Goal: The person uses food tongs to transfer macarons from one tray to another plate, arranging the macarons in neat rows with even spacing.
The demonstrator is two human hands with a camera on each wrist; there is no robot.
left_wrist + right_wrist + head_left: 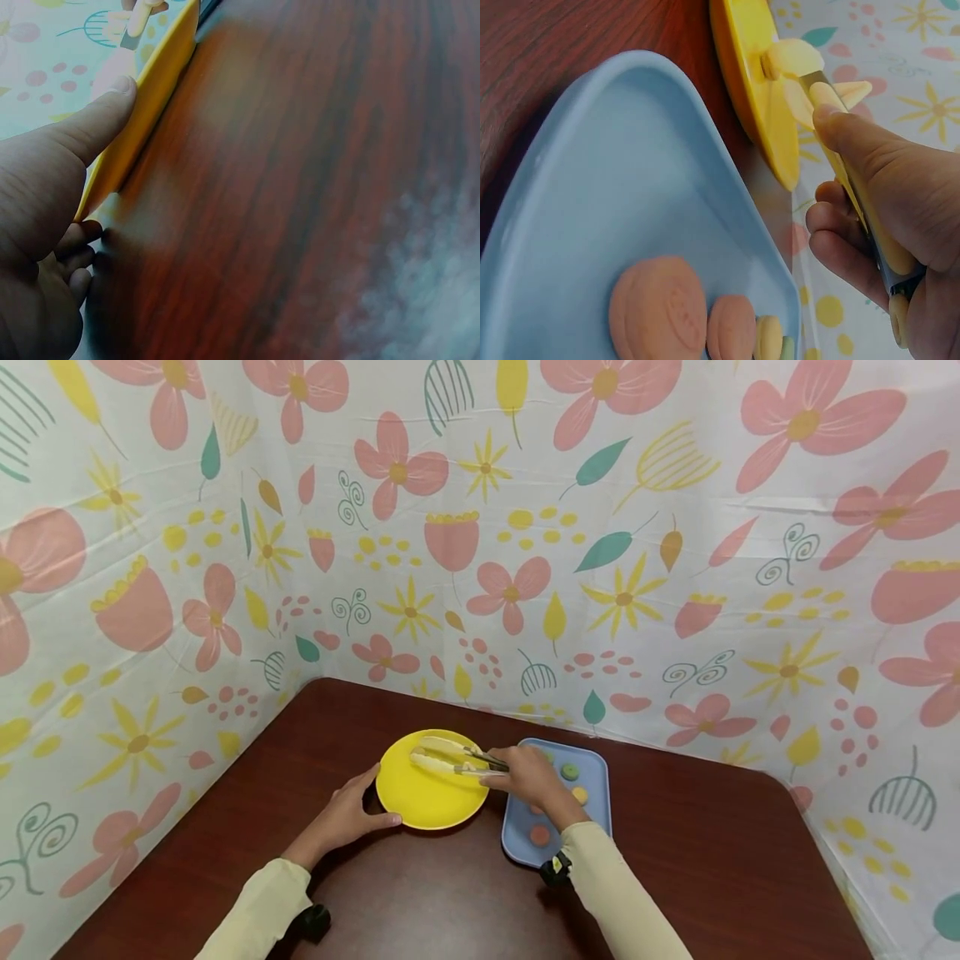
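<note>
My right hand (528,772) grips a pair of tongs (832,142) with metal arms and cream tips. The tips reach over a round yellow plate (427,797) and stand apart from each other. At the plate's left side, my left hand (348,810) holds its edge, with the thumb (112,112) on the rim and the other fingers curled lower by the edge. A light blue tray (513,852) lies partly below the right hand and wrist. Pink macarons (658,307), a yellow macaron (580,795) and a green macaron (570,772) sit on it.
Both things stand on a dark brown wooden table (420,893). A flower-printed sheet (480,568) hangs along the table's back and left edges. Each wrist wears a black strap device; the right one (555,868) is beside the tray's front edge.
</note>
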